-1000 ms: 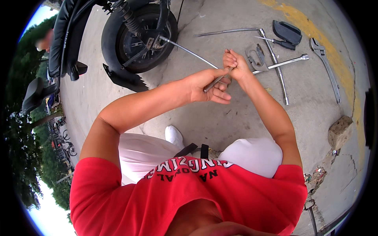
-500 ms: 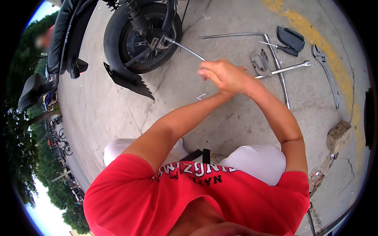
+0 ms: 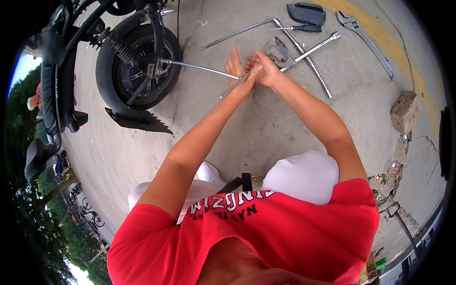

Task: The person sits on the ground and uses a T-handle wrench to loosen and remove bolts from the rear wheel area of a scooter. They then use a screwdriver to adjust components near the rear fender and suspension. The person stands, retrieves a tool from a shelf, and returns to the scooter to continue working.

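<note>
My left hand (image 3: 235, 64) and my right hand (image 3: 265, 70) are pressed palm to palm over the concrete. A short thin metal rod (image 3: 232, 88) is clamped between them, and its lower end sticks out toward me. My left fingers point straight up. Just left of the hands, a long thin steel bar (image 3: 199, 68) runs from the hub of a scooter's rear wheel (image 3: 137, 66) to my left hand. Whether that bar touches the hand is unclear.
Tools lie on the ground beyond my hands: crossed long steel bars (image 3: 308, 57), an adjustable wrench (image 3: 365, 38), a screwdriver (image 3: 297, 28), a black plastic cover (image 3: 306, 13). A black mudguard piece (image 3: 137, 122) lies below the wheel. A stone (image 3: 403, 111) sits at right.
Both hands moved up and away from me. They went from a closed grip on the rod, left over right, to flat palms pressed together around it.
</note>
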The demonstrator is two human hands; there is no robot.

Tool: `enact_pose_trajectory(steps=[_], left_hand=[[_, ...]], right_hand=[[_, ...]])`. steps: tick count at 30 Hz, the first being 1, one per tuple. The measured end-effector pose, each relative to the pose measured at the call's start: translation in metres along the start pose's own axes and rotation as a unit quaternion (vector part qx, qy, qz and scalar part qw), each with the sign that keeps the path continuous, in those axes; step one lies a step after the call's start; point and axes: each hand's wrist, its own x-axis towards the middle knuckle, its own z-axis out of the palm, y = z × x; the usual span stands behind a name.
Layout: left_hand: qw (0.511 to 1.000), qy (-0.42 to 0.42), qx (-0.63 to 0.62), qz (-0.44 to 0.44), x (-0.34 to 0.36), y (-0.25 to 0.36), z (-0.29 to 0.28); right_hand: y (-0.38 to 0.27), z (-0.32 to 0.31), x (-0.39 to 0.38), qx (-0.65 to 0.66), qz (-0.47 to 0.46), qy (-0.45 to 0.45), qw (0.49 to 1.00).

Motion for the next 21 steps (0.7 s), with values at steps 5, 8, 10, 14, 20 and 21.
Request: enact_pose_trajectory(steps=[5, 8, 10, 14, 20, 21], left_hand=[[0.9, -0.314, -0.165, -0.254, -0.001, 0.013, -0.077], [0.576, -0.285, -0.454, -0.617, 0.016, 0.083, -0.13], [0.615, -0.334, -0.382, -0.604, 0.026, 0.1, -0.13], [0.711, -0.423, -0.232, -0.511, 0.02, 0.096, -0.129], [0.954, -0.242, -0.092, -0.152, -0.045, 0.051, -0.091], [0.957, -0.225, -0.084, -0.165, -0.051, 0.044, -0.084]], right_hand=[[0.009, 0.014, 0.002, 0.266, 0.1, -0.146, 0.947], [0.006, 0.008, 0.011, 0.33, 0.116, -0.152, 0.924], [0.012, 0.009, 0.012, 0.326, 0.121, -0.16, 0.924], [0.007, 0.011, 0.015, 0.258, 0.088, -0.157, 0.949], [-0.048, 0.062, -0.045, -0.087, -0.122, -0.22, 0.964], [-0.049, 0.071, -0.053, -0.136, -0.125, -0.229, 0.956]])
